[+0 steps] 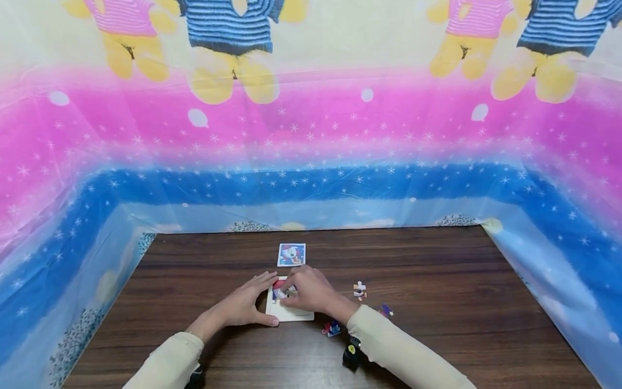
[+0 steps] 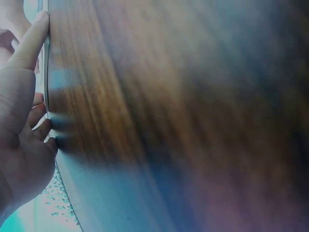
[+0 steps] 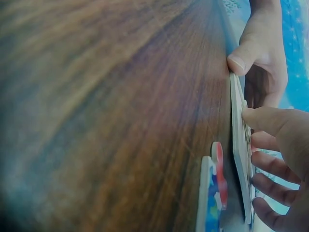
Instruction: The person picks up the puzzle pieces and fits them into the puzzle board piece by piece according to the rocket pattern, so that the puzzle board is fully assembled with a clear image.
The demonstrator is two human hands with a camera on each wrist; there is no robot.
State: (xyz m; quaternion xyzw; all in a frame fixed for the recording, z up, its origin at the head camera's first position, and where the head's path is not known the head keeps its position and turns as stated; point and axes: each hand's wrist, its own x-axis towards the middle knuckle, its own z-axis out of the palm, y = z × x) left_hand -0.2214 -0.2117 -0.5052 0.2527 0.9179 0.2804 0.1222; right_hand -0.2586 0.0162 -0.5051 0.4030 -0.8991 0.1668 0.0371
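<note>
A pale square jigsaw board lies on the table, with red and white pieces in its upper left part. My left hand holds the board's left side, the thumb at the near corner and the fingers towards the far corner. Over the board is my right hand, its thumb and index finger about a small puzzle piece that they mostly hide. In the right wrist view, the right thumb touches the board's face and the other fingers bend loosely towards it.
Beyond the board lies a square picture card with a cartoon figure. To the right are loose pieces: a white one, a purple one and red and blue ones by the right forearm. Printed cloth surrounds the brown table.
</note>
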